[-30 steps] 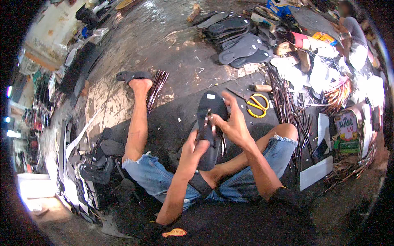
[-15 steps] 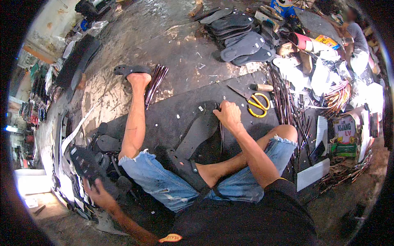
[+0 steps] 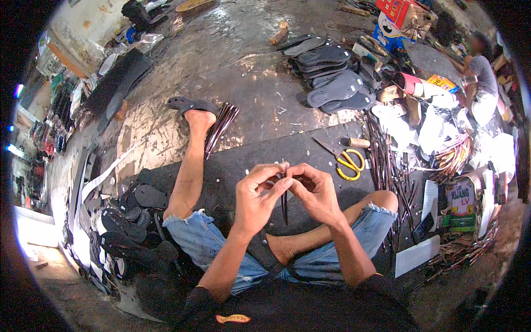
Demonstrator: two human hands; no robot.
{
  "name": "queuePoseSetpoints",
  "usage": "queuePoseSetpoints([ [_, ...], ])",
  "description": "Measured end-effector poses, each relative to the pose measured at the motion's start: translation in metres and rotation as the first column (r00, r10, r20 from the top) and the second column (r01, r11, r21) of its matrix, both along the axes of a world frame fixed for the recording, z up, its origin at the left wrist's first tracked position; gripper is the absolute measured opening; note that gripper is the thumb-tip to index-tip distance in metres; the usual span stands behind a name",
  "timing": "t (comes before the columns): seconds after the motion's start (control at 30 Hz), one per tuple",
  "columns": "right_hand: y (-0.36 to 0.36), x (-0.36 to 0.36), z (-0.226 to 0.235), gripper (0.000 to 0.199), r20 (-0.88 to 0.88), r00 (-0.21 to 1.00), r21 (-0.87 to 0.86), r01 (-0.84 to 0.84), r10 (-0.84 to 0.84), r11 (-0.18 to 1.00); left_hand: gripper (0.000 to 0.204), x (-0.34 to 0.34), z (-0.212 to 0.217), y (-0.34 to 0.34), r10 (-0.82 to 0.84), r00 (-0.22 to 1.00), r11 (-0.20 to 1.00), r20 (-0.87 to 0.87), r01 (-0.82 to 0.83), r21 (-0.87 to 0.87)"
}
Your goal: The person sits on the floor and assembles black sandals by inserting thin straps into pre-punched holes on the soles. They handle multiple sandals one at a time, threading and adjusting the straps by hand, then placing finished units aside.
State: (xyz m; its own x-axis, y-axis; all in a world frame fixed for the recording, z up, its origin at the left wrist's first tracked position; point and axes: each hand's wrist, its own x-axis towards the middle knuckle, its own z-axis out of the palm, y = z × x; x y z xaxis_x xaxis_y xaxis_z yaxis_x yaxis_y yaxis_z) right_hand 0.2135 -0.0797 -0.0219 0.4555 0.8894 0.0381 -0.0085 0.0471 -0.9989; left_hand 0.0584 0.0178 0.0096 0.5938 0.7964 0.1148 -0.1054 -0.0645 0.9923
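Observation:
My left hand (image 3: 258,195) and my right hand (image 3: 314,192) meet in front of me over the dark mat (image 3: 232,152). Fingertips of both are pinched together at the upper end of a thin dark strip (image 3: 285,209), which hangs down between them. What exactly sits between the fingertips is too small to make out. Just beyond my right hand lie scissors with yellow handles (image 3: 350,165), blades pointing to the far left. A short wooden piece (image 3: 358,143) rests behind the scissors. The area behind my hands is partly hidden.
Dark shoe soles (image 3: 334,88) are stacked at the far right. Bundles of thin dark strips lie by my outstretched foot (image 3: 223,130) and along the right (image 3: 381,155). Black sandals and straps (image 3: 133,238) are heaped at left. Another person (image 3: 482,77) sits at far right.
My left hand has come from the heap at the left to join my right hand at the strip. The right hand has turned, and the whole view has shifted slightly.

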Motion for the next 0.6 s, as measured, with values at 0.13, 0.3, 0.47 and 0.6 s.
queuePoseSetpoints([
  [0.13, -0.014, -0.007, -0.005, 0.011, -0.215, 0.961, 0.1, 0.201, -0.175, 0.975, 0.022, 0.004, 0.001, -0.005, 0.09, 0.996, 0.994, 0.026, -0.091, 0.056],
  [0.3, -0.012, -0.012, 0.027, 0.016, -0.017, 0.991, 0.169, 0.134, -0.133, 0.976, 0.024, -0.003, 0.01, -0.006, 0.139, 0.988, 0.977, 0.062, -0.147, 0.154],
  [0.47, -0.01, -0.023, 0.029, 0.019, -0.033, 0.977, 0.174, 0.211, -0.208, 0.962, 0.022, -0.001, 0.021, -0.012, 0.196, 0.981, 0.967, 0.017, -0.196, 0.161],
  [0.6, -0.007, -0.029, 0.027, 0.019, -0.112, 0.98, 0.196, 0.184, -0.164, 0.963, 0.022, -0.005, 0.022, -0.01, 0.155, 0.988, 0.973, 0.009, -0.154, 0.17],
])
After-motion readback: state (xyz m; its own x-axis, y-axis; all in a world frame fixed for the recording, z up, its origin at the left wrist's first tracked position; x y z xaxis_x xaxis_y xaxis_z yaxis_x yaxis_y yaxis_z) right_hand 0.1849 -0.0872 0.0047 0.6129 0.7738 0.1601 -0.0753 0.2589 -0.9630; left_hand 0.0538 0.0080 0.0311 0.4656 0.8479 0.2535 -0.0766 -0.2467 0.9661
